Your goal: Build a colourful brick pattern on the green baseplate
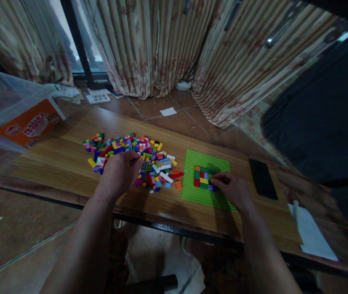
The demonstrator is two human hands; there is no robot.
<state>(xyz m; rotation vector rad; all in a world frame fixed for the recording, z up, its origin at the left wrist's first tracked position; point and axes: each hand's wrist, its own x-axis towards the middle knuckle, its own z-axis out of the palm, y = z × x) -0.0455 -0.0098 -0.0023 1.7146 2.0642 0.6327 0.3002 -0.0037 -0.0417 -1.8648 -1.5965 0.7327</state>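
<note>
A light green studded baseplate (pixel 189 185) lies on the wooden table, with a flat, roughly square patch of multicoloured toy bricks (pixel 204 180) near its middle. My right hand (pixel 231 185) is at the right edge of that patch, fingertips pinched on a small brick, with a bit of orange showing beside them. To the left spreads a loose pile of toy bricks (pixel 164 167) in many colours and sizes. Over the pile's near side hovers my left hand (pixel 121 169), thumb and forefinger closed together; whatever is between them is hidden.
A black phone (pixel 263 179) lies right of the baseplate. At the table's left end stands a clear plastic bin (pixel 14 110) with an orange label. White paper (pixel 313 234) lies at the right end. Curtains (pixel 155 49) hang beyond the table, with papers on the tiled floor.
</note>
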